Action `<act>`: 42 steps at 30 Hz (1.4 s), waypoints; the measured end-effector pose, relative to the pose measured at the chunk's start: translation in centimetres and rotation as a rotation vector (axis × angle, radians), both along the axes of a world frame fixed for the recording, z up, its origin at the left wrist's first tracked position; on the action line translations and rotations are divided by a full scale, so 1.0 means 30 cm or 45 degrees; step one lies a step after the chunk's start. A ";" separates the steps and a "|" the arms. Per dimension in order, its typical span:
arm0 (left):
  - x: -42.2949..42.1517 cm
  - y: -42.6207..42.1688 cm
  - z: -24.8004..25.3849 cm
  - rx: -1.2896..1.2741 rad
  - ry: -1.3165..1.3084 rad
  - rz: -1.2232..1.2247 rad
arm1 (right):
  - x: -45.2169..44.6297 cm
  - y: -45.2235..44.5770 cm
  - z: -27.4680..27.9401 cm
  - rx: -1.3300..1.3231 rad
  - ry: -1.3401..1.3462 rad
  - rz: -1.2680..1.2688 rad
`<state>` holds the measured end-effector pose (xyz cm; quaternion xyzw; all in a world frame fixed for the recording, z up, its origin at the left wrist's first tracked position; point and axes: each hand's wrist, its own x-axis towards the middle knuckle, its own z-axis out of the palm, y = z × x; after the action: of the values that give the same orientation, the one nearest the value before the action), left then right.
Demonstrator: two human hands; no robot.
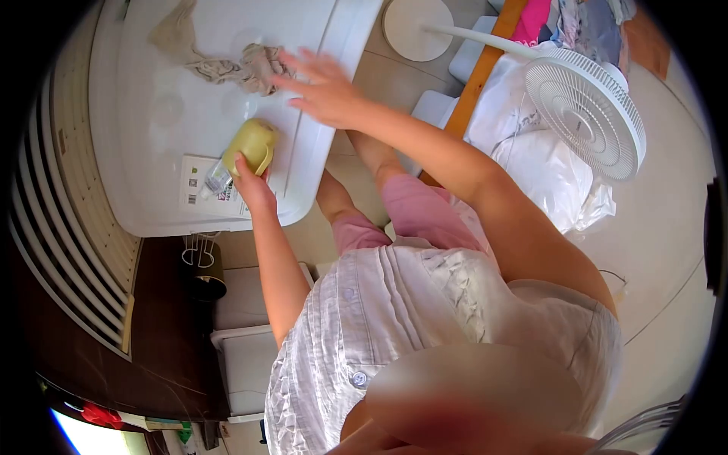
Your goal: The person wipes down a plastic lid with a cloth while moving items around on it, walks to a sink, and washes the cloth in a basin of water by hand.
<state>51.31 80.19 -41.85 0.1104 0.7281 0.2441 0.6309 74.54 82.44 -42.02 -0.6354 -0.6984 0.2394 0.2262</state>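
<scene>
My left hand (255,188) is closed around a yellow-green rounded container (254,142), tilted over the white table (152,189). Just beside that hand lie a small clear plastic item (218,180) and a white printed sheet (191,173), partly covered. My right hand (322,89) is open, its fingers spread and slightly blurred by motion. Its fingertips are by a crumpled grey-beige cloth (262,67); whether they touch it I cannot tell. The cloth trails off across the table toward the far edge.
A white standing fan (584,114) is to the right, its round base (417,29) on the tiled floor. White plastic bags (546,174) and folded fabrics (569,26) sit beside a wooden edge (485,68). On the left are a slatted panel (72,220) and a dark cabinet (174,326).
</scene>
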 end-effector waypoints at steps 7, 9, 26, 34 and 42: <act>-0.068 -0.034 -0.054 -0.001 0.029 0.056 | 0.783 -0.342 -0.115 -0.671 -1.315 -0.194; -0.079 -0.039 -0.068 0.023 0.030 0.058 | 1.006 -0.314 -0.159 -0.853 -1.583 -0.134; -0.079 -0.044 -0.072 0.037 0.026 0.063 | 1.361 -0.257 -0.238 -2.034 -1.795 -0.633; -0.076 -0.058 -0.079 0.058 0.026 0.096 | 1.265 -0.190 -0.200 -1.883 -1.708 -0.492; -0.085 -0.073 -0.098 0.085 0.036 0.094 | 1.265 -0.233 -0.269 -1.972 -1.621 -0.362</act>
<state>48.77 78.01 -44.78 0.1076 0.7320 0.2898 0.6071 112.48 75.47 -50.08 -0.6942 -0.2596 0.2142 -0.6362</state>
